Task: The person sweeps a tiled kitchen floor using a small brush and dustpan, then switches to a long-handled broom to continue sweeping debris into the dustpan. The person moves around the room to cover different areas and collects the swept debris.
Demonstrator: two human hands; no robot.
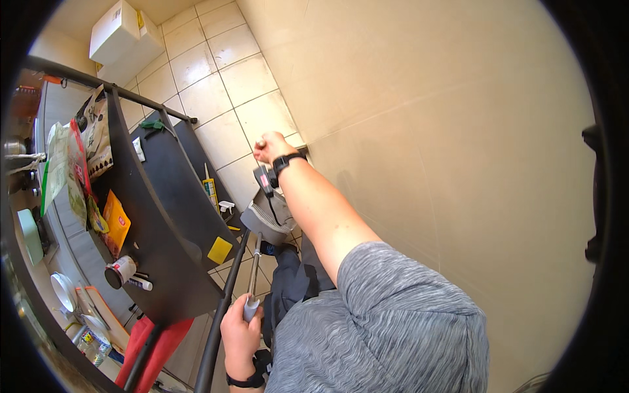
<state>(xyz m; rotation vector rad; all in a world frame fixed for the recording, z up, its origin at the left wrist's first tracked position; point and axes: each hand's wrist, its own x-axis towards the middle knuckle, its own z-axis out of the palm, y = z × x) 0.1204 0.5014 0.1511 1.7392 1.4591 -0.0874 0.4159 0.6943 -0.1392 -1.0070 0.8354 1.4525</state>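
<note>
My left hand (242, 326) is wrapped around the grey grip (251, 309) of a long-handled dustpan. A metal pole (254, 270) runs from this grip to the grey dustpan pan (268, 214), which has a row of comb teeth and sits low by my shoe. My right hand (271, 147) reaches forward over the floor, its fingers curled around a rod with a pale rounded end (261, 143). The rest of that rod is hidden by the hand and forearm. A black device (265, 182) with a cable sits at my right wrist.
A black shelf rack (172, 255) stands close on the left, bearing a jar (121, 271), an orange packet (116, 222), food bags (98, 137) and a yellow sponge (219, 250). A beige wall (442, 147) rises on the right. White boxes (118, 39) stand at the tiled floor's (241, 83) far end.
</note>
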